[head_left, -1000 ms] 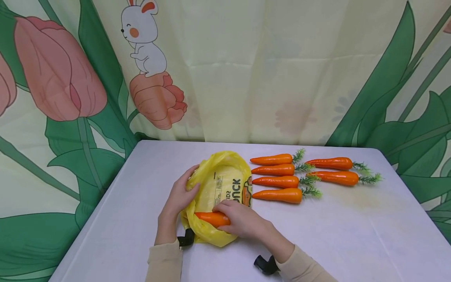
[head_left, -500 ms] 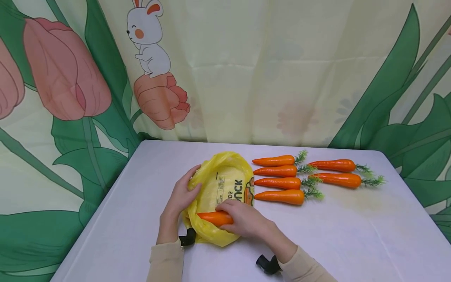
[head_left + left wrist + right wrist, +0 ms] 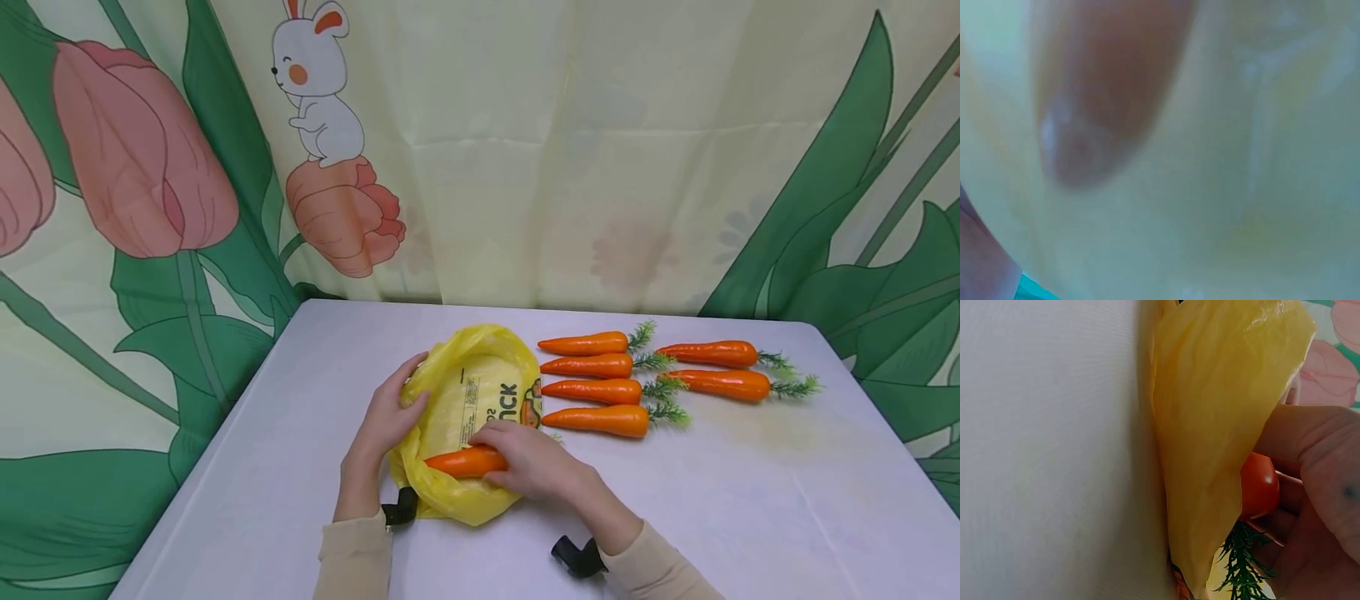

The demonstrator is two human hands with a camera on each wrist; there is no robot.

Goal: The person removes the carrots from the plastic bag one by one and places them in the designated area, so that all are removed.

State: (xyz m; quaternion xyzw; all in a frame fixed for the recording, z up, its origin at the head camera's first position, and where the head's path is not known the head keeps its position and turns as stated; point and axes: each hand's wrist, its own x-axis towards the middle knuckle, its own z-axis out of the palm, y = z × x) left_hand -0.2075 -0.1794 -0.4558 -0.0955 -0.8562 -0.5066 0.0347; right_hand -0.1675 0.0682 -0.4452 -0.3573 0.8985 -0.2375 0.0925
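A yellow plastic bag (image 3: pixel 450 367) with dark print lies on the table with its mouth open upward. My left hand (image 3: pixel 392 412) grips its left rim, thumb on the inner side and fingers outside. In the left wrist view, blurred pale film fills most of the picture. My right hand (image 3: pixel 534 462) holds an orange carrot (image 3: pixel 467 462) low in the bag's mouth, its tip pointing left. The carrot's thick end (image 3: pixel 1260 487) and green top (image 3: pixel 1242 565) show beside the palm in the right wrist view, partly hidden behind the bag's wall.
Several more carrots (image 3: pixel 596 419) with green tops lie in a column right of the bag, tips left. Two others (image 3: pixel 716 384) lie farther right. A printed curtain (image 3: pixel 480 183) hangs behind the white table (image 3: pixel 750 500). Black wrist cameras (image 3: pixel 577 557) sit at both wrists.
My right hand has shifted slightly right with the carrot, and a bit of its green top now shows beyond the hand. The left hand keeps its hold on the bag.
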